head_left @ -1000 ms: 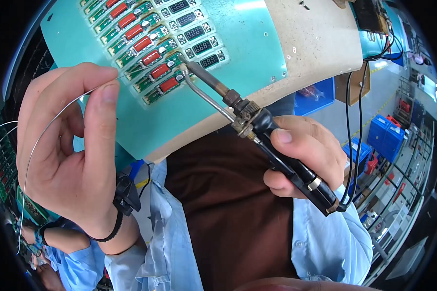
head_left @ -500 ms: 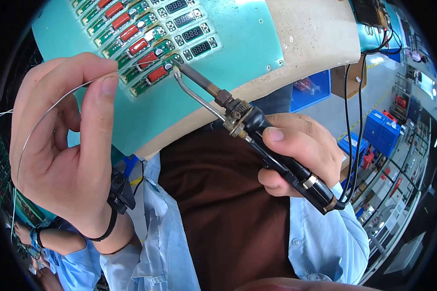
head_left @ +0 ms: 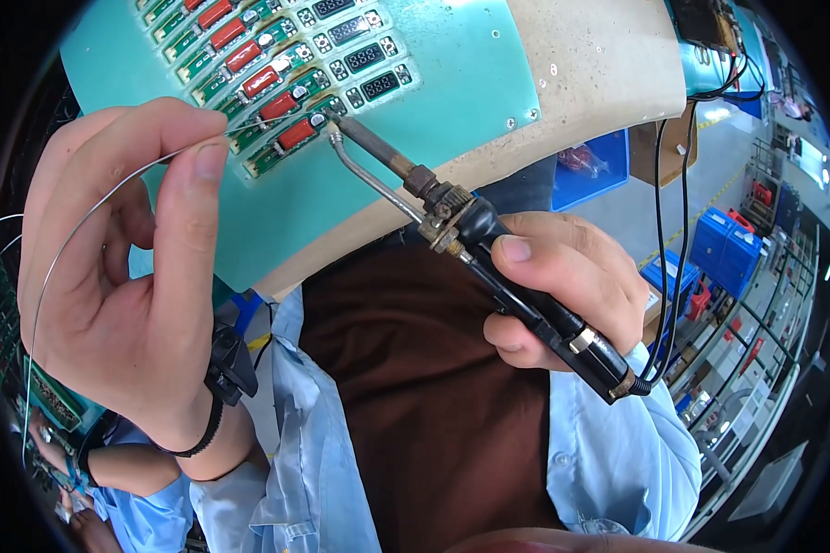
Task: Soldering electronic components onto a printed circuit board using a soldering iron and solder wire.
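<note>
My left hand (head_left: 139,240) pinches a thin solder wire (head_left: 111,189) between thumb and forefinger. The wire's free end reaches over the small circuit boards. My right hand (head_left: 572,286) is wrapped round the black handle of a soldering iron (head_left: 452,217) that has a curved metal tube along its side. Its tip rests at or just above the end of the nearest circuit board (head_left: 269,158); exact contact cannot be made out. Each board carries a red component (head_left: 295,135), and dark digit displays (head_left: 379,86) sit beside them. The boards are set in a row in a green fixture plate (head_left: 452,83).
The green plate lies on a beige work surface (head_left: 608,64). Beyond its edge stand a blue bin (head_left: 595,175) and a cardboard box (head_left: 662,152). Black cables (head_left: 659,258) trail from the iron's handle. At lower left, a co-worker's arm (head_left: 134,465) shows.
The soldering iron and my right hand have shifted slightly left and up. My left hand keeps its pinch on the wire, nearly still.
</note>
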Tool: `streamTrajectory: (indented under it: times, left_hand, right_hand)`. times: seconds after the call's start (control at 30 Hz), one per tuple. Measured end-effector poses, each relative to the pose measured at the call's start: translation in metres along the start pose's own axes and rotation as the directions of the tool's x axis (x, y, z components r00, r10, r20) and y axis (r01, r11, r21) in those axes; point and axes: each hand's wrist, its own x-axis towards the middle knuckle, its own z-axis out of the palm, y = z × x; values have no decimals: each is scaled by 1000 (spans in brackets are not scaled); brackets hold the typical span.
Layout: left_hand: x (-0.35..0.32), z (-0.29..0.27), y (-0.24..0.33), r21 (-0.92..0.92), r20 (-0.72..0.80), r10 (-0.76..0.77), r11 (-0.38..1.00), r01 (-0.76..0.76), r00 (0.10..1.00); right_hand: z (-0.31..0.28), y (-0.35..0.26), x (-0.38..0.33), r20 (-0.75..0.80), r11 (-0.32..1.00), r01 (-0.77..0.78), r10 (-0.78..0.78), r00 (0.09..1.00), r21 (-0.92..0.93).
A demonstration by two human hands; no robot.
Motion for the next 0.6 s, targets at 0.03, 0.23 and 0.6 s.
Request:
streamTrajectory:
  times: [0.03,0.23,0.6]
  left_hand:
    - [1,0,1,-3,12,-3,1000,3,1000]
    - [2,2,0,-19,31,34,999,-33,999]
    - [4,5,4,32,27,-33,999,32,999]
  right_hand:
    - [0,0,0,-1,1000,-1,1,1000,2]
    - [-1,-2,1,11,1000,-19,19,1000,-7]
    - [-1,-2,1,30,1000,-25,25,999,8]
